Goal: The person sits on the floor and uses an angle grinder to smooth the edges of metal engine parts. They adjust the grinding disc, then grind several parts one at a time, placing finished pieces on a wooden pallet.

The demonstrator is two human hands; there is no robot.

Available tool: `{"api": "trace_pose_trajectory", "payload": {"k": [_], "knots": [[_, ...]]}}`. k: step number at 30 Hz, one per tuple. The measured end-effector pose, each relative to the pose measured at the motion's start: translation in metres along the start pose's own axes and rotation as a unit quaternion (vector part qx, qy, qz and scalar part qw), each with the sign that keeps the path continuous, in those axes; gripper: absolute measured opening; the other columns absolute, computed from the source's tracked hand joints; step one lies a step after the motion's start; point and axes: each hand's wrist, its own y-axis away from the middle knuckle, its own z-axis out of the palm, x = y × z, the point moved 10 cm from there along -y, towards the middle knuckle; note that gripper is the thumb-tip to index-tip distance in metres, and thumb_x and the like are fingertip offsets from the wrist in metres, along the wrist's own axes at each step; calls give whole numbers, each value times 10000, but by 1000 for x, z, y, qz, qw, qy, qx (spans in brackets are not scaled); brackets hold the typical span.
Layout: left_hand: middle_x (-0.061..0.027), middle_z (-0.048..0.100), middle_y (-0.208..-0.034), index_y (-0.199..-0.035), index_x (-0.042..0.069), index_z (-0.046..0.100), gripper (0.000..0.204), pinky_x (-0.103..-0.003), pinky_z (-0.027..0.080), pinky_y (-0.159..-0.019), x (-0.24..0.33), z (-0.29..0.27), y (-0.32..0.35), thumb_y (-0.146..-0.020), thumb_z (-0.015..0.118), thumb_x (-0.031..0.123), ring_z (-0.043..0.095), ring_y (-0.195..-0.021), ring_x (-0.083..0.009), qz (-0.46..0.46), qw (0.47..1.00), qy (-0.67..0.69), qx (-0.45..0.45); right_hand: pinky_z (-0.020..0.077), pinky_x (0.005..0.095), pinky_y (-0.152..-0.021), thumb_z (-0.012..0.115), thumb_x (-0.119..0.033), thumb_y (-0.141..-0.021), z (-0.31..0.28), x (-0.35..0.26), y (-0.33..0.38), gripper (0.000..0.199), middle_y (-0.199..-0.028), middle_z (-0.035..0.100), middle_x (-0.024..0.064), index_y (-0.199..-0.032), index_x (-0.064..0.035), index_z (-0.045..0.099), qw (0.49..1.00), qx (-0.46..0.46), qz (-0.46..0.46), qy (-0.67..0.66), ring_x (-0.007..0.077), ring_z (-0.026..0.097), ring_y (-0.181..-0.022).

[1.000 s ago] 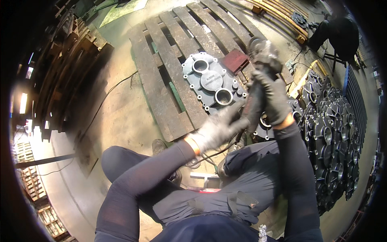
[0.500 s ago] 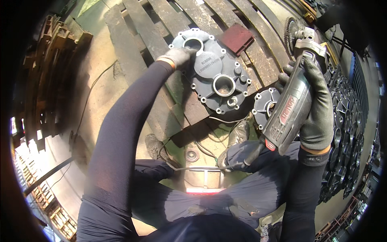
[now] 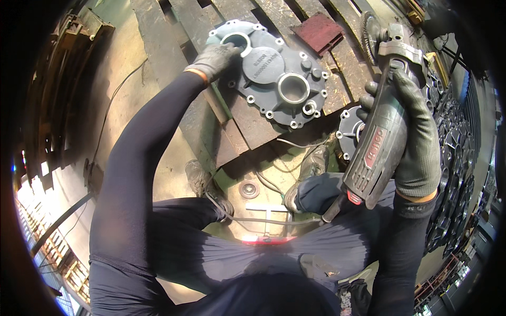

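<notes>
crouching over the floor, the person fills the lower part of the view w/ dark sleeves and dark trousers (image 3: 221,253); two worn shoes, one (image 3: 203,181) on the left and one (image 3: 311,166) on the right, stand on the concrete floor (image 3: 153,131) just short of the pallet.

right hand (image 3: 414,142), in a grey-green glove, is shut tight round the body of an angle grinder (image 3: 379,137); fingers wrap the grey casing, disc end (image 3: 369,31) pointing away from the body, tool lifted clear of the work, not touching anything else. its cable (image 3: 263,220) leaves the rear end and runs across the lap. just beside the grinder, partly hidden behind it, a smaller round grey casting (image 3: 349,131) lies at the pallet's edge.

farther out, left arm is stretched forward. left hand (image 3: 216,58), gloved too, rests on the near-left rim of a big grey cast cover (image 3: 274,73), fingers curled at the edge of its ring-shaped opening (image 3: 236,43); how firm the grip is, can't tell. the cover lies flat on a wooden pallet (image 3: 247,126), bolt holes round its rim, a second round bore (image 3: 293,88) nearer its right side.

beyond it a dark red block (image 3: 319,31) sits on the pallet slats. at far right, stacks of dark metal castings (image 3: 453,147) line the floor.
</notes>
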Motion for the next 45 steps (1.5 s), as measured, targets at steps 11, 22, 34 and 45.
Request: {"api": "trace_pose_trajectory", "payload": {"k": [11,22,34,45], "knots": [[-136,740,-1090,-1134,125,719,197,-477,597,-870,-49,-7,157,-954,664,68,763,-1002,-356,-48,994,-82,-51,690,361,-847,733,-382,-1070,1,10,10,578,-1228,749,178,-1481,-4,583,1000,4,-3,31,249,795,-1002],[-201,745,-1221,-1365,60,687,456,-502,594,-917,4,-119,211,-1096,660,428,733,-1108,-427,-121,991,27,-46,664,373,-889,800,-355,-1021,32,54,30,532,-1169,763,199,-1368,31,684,992,-104,-51,52,263,805,-1019],[-81,649,-1272,-1442,-11,502,713,-334,548,-1031,337,-135,269,-936,878,321,632,-1145,-127,-199,579,790,-44,660,334,-788,805,-277,-1014,74,98,132,390,-1030,777,140,-1174,68,721,988,-140,-58,7,206,802,-908],[-358,703,-1272,-1462,-109,460,931,-505,544,-1052,387,-91,391,-903,773,567,705,-1206,-490,-316,684,650,-103,658,378,-781,822,-339,-989,30,228,200,457,-1017,754,113,-1233,7,650,990,-98,89,49,246,794,-902]]}}
